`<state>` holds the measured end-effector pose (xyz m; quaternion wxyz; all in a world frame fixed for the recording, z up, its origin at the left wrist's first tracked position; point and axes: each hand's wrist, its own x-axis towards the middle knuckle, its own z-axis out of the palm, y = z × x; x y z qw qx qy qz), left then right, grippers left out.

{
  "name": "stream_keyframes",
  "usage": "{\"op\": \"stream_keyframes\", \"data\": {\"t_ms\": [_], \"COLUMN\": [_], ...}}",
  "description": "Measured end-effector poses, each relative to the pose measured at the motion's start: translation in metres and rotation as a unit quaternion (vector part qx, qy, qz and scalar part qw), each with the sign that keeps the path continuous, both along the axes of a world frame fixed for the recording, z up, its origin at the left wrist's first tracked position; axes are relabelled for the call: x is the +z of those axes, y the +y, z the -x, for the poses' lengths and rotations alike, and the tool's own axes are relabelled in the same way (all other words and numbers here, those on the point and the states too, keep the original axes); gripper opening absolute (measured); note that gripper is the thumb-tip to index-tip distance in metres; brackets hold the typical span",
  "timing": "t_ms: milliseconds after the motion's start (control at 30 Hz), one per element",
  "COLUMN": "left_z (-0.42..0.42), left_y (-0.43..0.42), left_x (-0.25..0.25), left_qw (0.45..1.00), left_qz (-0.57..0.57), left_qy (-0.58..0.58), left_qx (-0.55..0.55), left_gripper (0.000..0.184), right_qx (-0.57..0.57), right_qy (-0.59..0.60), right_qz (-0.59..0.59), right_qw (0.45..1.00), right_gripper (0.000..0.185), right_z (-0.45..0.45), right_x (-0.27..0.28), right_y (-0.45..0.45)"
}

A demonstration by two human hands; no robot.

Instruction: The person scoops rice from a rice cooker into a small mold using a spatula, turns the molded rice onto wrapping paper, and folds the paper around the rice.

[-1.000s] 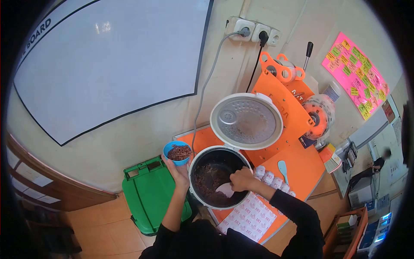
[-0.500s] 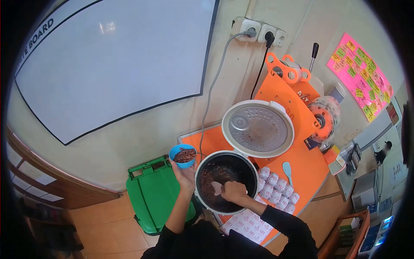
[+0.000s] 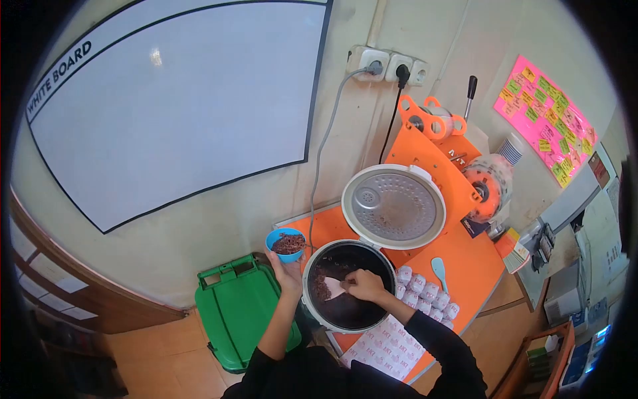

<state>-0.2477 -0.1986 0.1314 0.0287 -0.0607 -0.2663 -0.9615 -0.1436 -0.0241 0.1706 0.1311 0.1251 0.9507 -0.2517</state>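
Observation:
My left hand (image 3: 287, 274) holds up a small blue bowl (image 3: 290, 258) heaped with dark reddish-brown rice (image 3: 288, 243), left of the rice cooker (image 3: 308, 307). Inside the cooker's dark pot, my right hand (image 3: 365, 286) is closed on a pale pink rice paddle (image 3: 333, 288). The paddle's blade meets more of the rice along the pot's left side; its handle is mostly hidden in my fingers. Steam-spotted and tilted back, the cooker's lid (image 3: 399, 205) stands raised behind the pot.
Several paper-wrapped bundles (image 3: 428, 292) sit right of the cooker on the orange table (image 3: 475, 266), near a light blue paddle (image 3: 439, 271). Printed wrapping sheets (image 3: 385, 349) lie in front. An orange sealing machine (image 3: 425, 159) stands behind; a green bin (image 3: 239, 312) is at left.
My right hand has turned the paddle, so more of its blade shows against the rice. My left hand keeps the bowl beside the cooker. The camera view has shifted slightly.

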Motion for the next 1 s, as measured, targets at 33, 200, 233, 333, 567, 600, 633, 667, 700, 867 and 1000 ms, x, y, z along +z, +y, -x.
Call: {"op": "stream_keyframes", "data": {"t_ms": [33,200,233,333,567,600,633,667,700,867,1000], "left_z": [0.000,-0.002,-0.007,-0.024,-0.085,-0.091,-0.092,-0.090,-0.088,-0.070,-0.041], "left_y": [0.002,-0.010,-0.017,-0.032,0.018,0.030,0.037,0.044,0.049,0.052,0.040], "left_x": [-0.001,0.020,0.036,0.061,0.070,0.069,0.067,0.064,0.061,0.055,0.040], "left_qw": [1.000,0.992,0.991,0.942,0.827,0.832,0.830,0.815,0.799,0.738,0.669], "left_qz": [0.005,0.097,0.097,0.231,0.382,0.392,0.392,0.398,0.404,0.394,0.303], "left_qy": [0.016,0.041,0.045,0.061,-0.032,-0.043,-0.041,-0.070,-0.101,-0.164,-0.243], "left_qx": [-0.006,-0.070,-0.075,-0.234,-0.411,-0.390,-0.394,-0.415,-0.435,-0.523,-0.634], "left_gripper": [0.049,0.054,0.054,0.057,0.057,0.057,0.057,0.058,0.059,0.060,0.057], "right_qx": [-0.004,-0.058,-0.087,-0.141,-0.206,-0.183,-0.157,-0.114,-0.118,0.019,0.044], "right_qy": [0.021,0.034,0.037,0.085,0.316,0.346,0.374,0.417,0.416,0.477,0.477], "right_qz": [0.001,0.101,0.155,0.176,-0.137,-0.162,-0.187,-0.236,-0.237,-0.298,-0.297], "right_qw": [1.000,0.993,0.983,0.971,0.916,0.906,0.895,0.870,0.870,0.826,0.826], "right_gripper": [0.034,0.033,0.033,0.034,0.022,0.021,0.021,0.023,0.023,0.020,0.016], "right_z": [-0.004,-0.031,-0.038,-0.066,-0.110,-0.116,-0.121,-0.123,-0.125,-0.128,-0.122], "right_x": [-0.002,0.006,0.008,0.030,0.066,0.065,0.062,0.050,0.048,0.036,0.026], "right_y": [0.004,0.030,0.035,0.040,0.005,-0.003,-0.010,-0.012,-0.013,-0.011,-0.013]}}
